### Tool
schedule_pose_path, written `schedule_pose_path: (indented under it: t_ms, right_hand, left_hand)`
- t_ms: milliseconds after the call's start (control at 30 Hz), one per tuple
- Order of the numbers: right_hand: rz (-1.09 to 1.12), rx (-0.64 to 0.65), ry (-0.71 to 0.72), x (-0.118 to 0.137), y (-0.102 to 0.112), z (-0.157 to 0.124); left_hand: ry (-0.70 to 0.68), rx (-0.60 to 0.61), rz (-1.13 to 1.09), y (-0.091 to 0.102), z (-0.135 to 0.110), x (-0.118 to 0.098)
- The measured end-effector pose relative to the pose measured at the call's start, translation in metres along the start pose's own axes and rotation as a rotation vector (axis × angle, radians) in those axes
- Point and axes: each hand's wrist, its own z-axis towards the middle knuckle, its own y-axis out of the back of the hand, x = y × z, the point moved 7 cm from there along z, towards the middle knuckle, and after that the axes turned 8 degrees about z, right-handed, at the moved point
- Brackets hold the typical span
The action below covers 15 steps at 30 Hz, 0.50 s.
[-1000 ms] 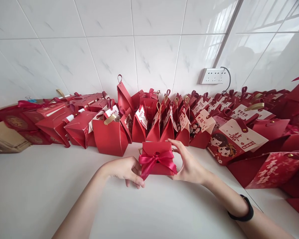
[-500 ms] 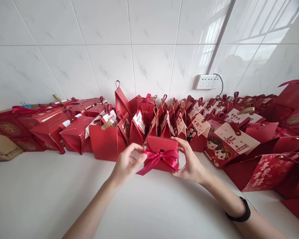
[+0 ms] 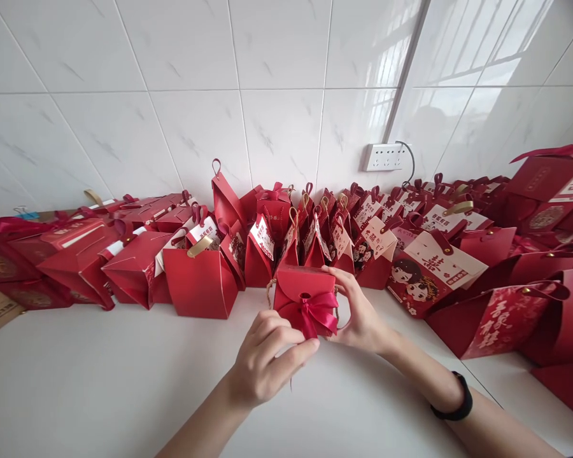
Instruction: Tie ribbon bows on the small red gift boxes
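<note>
A small red gift box [image 3: 286,291] with a rounded flap stands on the white tabletop, facing me. Its front carries a glossy magenta ribbon bow [image 3: 319,312], which sits right of the flap's hole. My right hand [image 3: 356,313] grips the box along its right side, fingers at the top corner and thumb low. In front of the box, my left hand [image 3: 274,356] has its fingers curled, thumb and forefinger pinched at the bow's lower end. A thin ribbon end shows below those fingertips. Twisted cord handles stick out at the box's sides.
Rows of red gift bags [image 3: 200,280] line the back against a tiled wall [image 3: 195,127]. A bag with cartoon figures [image 3: 420,280] and more red bags [image 3: 506,318] stand at right. A power strip [image 3: 386,157] is on the wall. A tan bag [image 3: 0,305] lies far left.
My left hand has moved right and down, from the bow's left loop to its lower end. The bow has shifted right and bunched up. My right hand keeps its hold; the view has turned slightly.
</note>
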Motion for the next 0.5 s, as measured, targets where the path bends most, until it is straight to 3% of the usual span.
schedule_pose_path:
  t_ms: [100, 200, 300, 400, 467, 500]
  right_hand:
    - [0.004, -0.003, -0.014, 0.001, 0.000, 0.000]
    - [-0.001, -0.003, -0.015, 0.001, 0.001, 0.000]
    - [-0.041, -0.001, 0.017, 0.005, 0.002, 0.001]
    - [-0.126, -0.034, 0.034, 0.020, 0.011, -0.003]
    - [-0.203, -0.073, -0.004, 0.035, 0.026, -0.014]
    - [-0.241, -0.094, -0.031, 0.046, 0.037, -0.023]
  left_hand:
    - [-0.008, -0.010, 0.006, 0.001, 0.000, 0.000]
    - [0.100, -0.056, -0.050, 0.005, 0.000, 0.010]
    - [0.462, -0.104, -0.066, 0.006, -0.008, 0.044]
    - [0.931, 0.020, -0.054, -0.005, -0.032, 0.083]
    - [1.086, 0.143, -0.098, -0.016, -0.045, 0.093]
    - [1.076, 0.197, -0.118, -0.022, -0.046, 0.093]
